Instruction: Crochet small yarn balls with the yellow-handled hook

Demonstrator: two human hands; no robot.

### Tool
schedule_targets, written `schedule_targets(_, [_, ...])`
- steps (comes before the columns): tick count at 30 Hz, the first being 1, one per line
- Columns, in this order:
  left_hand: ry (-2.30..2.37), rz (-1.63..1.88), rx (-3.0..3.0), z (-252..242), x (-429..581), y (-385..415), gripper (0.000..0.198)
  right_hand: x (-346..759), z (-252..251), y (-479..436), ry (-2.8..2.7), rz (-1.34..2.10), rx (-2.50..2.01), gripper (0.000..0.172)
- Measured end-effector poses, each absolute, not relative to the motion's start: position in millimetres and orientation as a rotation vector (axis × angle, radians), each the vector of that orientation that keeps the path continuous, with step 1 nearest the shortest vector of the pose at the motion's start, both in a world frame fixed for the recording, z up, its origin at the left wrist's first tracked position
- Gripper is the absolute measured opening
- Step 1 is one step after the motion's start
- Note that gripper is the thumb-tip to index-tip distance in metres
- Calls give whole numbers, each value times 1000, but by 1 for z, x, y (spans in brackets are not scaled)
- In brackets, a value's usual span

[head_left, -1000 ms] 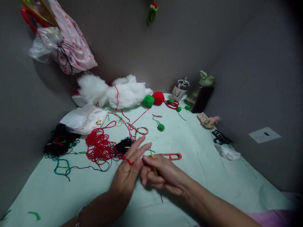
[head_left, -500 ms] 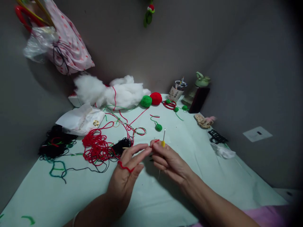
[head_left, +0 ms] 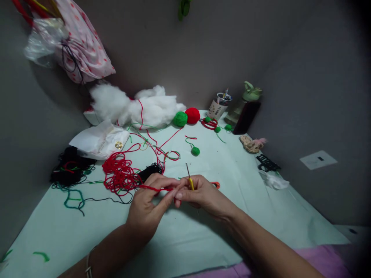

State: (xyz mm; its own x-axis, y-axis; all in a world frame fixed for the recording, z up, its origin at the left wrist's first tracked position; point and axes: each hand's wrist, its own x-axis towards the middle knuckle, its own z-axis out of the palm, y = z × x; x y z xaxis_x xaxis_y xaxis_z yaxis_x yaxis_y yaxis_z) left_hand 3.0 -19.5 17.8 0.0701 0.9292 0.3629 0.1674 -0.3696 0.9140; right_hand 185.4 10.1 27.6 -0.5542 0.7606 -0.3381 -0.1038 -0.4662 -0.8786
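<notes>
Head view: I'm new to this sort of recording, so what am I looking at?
There is no machine: these are a person's bare left hand and right hand, seen by one camera worn on the head, looking forward and down. The right hand holds a yellow-gripped crochet hook, metal end up; a red yarn strand runs across the left hand to where the hands come together. What is pinched there is too small to tell. On the pale green tablecloth lie white stuffing, a red yarn tangle and a green yarn ball.
</notes>
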Motion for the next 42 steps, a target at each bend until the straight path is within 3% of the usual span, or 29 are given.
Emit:
schedule_targets(7, [1137, 1080, 1182, 19, 4, -16, 18, 184, 24, 9, -1110, 2076, -976, 26])
schedule_targets(12, [1067, 1009, 1059, 21, 4, -11, 20, 181, 26, 8, -1135, 1828, -951, 24])
schedule_targets(19, [1151, 1063, 1232, 22, 0, -6, 6, 177, 26, 1, -1394, 1392, -1136, 14])
schedule_targets(22, [1165, 1070, 1273, 23, -1, -6, 12, 177, 26, -1, -1384, 1442, -1120, 14])
schedule_targets(36, [1063, 1008, 1008, 26, 4, -8, 4, 181, 32, 5, -1148, 1744, -1023, 29])
schedule_targets(42, [1066, 1039, 807, 17, -2, -5, 16, 193, 38, 10, -1212, 1531, -1082, 26])
